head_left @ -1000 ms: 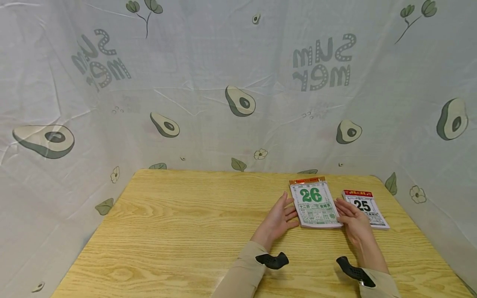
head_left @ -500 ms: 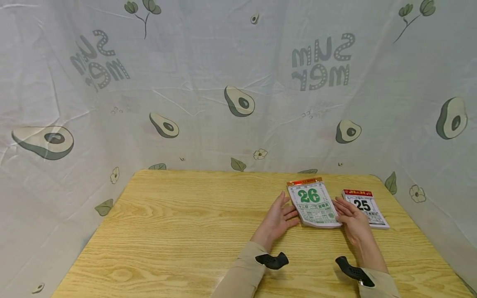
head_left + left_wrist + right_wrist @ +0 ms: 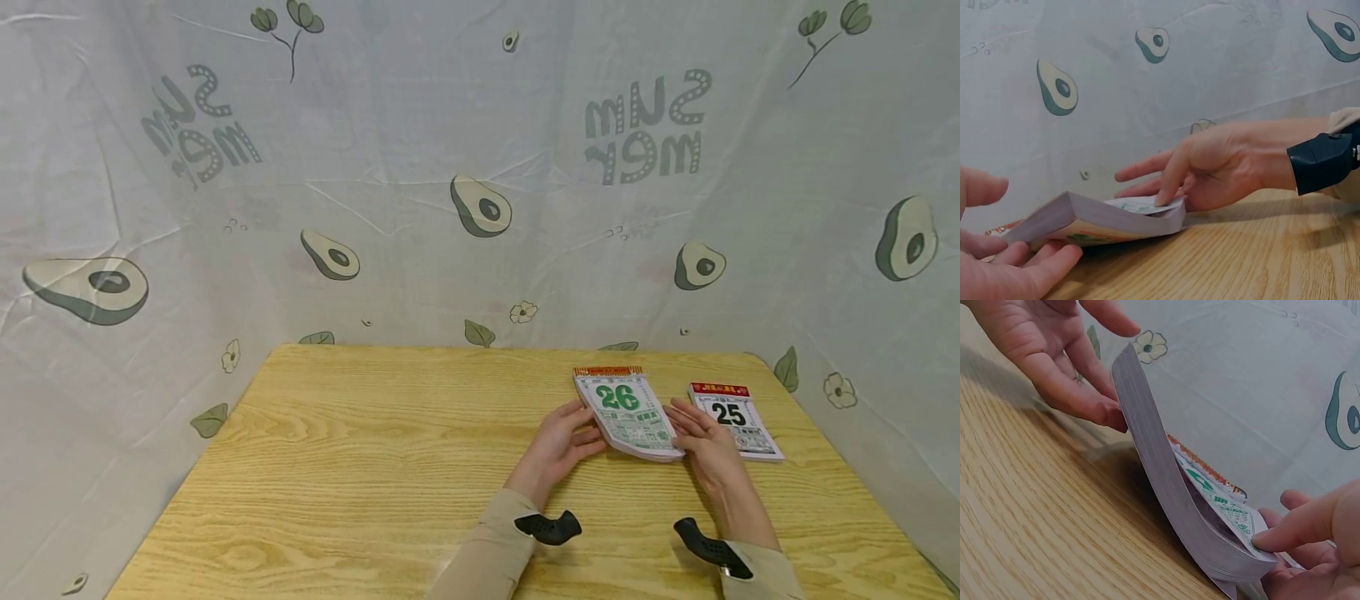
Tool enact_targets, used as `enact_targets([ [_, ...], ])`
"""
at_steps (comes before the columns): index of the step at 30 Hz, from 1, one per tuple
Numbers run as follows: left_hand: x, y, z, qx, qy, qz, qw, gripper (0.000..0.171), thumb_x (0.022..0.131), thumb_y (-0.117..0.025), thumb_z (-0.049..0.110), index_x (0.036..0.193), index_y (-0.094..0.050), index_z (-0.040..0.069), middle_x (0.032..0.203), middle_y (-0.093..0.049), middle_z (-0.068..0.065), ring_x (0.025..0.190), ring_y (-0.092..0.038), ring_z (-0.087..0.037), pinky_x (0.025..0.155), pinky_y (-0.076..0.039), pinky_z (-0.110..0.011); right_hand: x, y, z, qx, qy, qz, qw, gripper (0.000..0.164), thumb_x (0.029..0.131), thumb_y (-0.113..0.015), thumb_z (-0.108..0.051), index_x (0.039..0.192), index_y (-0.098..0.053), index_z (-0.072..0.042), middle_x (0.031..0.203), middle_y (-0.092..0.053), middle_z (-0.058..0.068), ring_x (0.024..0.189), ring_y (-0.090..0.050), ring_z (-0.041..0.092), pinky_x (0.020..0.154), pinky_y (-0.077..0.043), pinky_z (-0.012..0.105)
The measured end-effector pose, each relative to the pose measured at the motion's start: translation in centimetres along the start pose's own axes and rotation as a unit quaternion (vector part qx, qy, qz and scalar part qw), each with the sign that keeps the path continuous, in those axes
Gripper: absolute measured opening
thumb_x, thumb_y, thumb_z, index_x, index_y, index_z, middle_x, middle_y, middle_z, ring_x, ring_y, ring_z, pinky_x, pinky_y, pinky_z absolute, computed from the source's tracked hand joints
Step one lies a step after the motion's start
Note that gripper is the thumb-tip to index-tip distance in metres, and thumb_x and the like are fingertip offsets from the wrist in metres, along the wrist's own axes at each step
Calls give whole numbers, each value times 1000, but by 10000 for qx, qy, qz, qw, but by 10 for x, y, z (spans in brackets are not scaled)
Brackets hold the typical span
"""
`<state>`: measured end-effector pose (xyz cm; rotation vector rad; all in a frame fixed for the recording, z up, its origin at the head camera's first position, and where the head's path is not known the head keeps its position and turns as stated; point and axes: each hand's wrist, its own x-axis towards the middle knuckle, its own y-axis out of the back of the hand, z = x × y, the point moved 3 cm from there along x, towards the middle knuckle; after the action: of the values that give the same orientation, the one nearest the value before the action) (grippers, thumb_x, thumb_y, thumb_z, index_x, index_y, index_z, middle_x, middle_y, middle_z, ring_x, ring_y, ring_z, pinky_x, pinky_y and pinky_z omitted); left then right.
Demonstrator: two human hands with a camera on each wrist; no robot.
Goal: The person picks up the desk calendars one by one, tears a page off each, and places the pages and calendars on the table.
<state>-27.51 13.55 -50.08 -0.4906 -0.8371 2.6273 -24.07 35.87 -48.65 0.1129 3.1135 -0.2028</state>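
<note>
A thick tear-off calendar (image 3: 628, 417) with a green 26 and an orange-red header lies between my hands, tilted and bent. My right hand (image 3: 712, 454) pinches its lower right corner, the thumb on the top page and the fingers at the edge and below. My left hand (image 3: 553, 446) touches the calendar's left side. In the left wrist view, the left fingers (image 3: 1054, 265) support the pad (image 3: 1116, 230) from beneath, with the thumb apart from it. The right wrist view shows the page block (image 3: 1150, 437) curved and raised off the table on the left-hand side.
A second tear-off calendar (image 3: 731, 414) with a black 25 and a red header lies flat to the right, partly behind my right hand. The wooden table (image 3: 360, 467) ends at a pale curtain (image 3: 420, 275) with avocado prints, which hangs behind and at both sides.
The green 26 calendar has shifted slightly left, and its left side has tilted up with the pages bending. The left fingers have come in under that edge. The right hand keeps its pinch.
</note>
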Motion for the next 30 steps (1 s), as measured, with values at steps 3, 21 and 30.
enact_targets([
  [3, 0, 1, -1, 51, -47, 136, 9999, 52, 99, -55, 15, 146, -38, -1, 115, -61, -16, 90, -57, -18, 91, -52, -43, 0, -1, 0, -160, -102, -67, 9998, 72, 89, -49, 18, 153, -20, 2, 107, -62, -28, 103, -57, -13, 84, -48, 9],
  [21, -5, -3, 0, 586, -394, 817, 9942, 50, 94, -60, 4, 139, -43, -8, 118, -61, -17, 95, -65, -20, 81, -58, -40, 1, -7, -1, -254, -145, -252, 9993, 72, 89, -52, 16, 153, -24, -2, 110, -61, -28, 105, -57, -13, 86, -47, 9],
  [30, -8, -3, -1, 790, -491, 1172, 9887, 47, 89, -60, -7, 134, -51, -2, 119, -62, -16, 96, -66, -24, 74, -58, -42, 1, -6, 0, -73, -73, -311, 9995, 72, 89, -50, 18, 153, -22, -1, 110, -64, -27, 105, -58, -13, 85, -47, 8],
])
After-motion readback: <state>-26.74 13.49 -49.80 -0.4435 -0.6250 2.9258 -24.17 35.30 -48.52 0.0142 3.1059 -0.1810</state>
